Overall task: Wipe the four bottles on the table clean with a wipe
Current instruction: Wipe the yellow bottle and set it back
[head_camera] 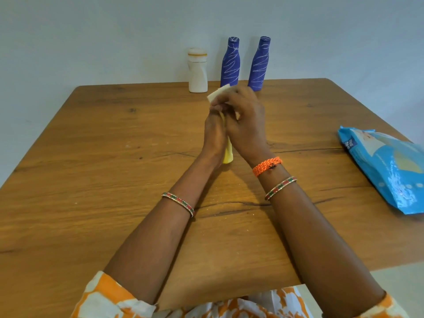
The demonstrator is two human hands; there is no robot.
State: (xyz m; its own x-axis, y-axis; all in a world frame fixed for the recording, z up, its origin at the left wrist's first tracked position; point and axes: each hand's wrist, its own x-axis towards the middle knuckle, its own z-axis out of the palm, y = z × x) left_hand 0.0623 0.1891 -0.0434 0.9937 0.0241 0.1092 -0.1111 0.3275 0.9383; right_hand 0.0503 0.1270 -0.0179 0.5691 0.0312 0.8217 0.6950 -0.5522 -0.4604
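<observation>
Hands are meeting over the middle of the brown wooden table [114,157] in the head view, both working on a slim pale yellow bottle [228,154] that is being held lengthwise between them, its base pointing toward the person and hanging just above the tabletop. The left hand [214,131] is curling its fingers around the bottle's body from the left side, while the right hand [244,120] is folding over the upper end, its fingers pinching a white wipe [218,94] against the bottle; a corner of that wipe is sticking out past the fingertips. Three other bottles are standing upright along the far edge of the table, near the wall: a white plastic bottle with a wide cap [197,70] on the left, then a blue bottle with white scribbled lines [230,61], and a second blue bottle with white lines [259,63] just to its right, each standing apart from its neighbour. A blue wipe packet [387,166] is lying flat near the right edge of the table, well apart from the hands.
</observation>
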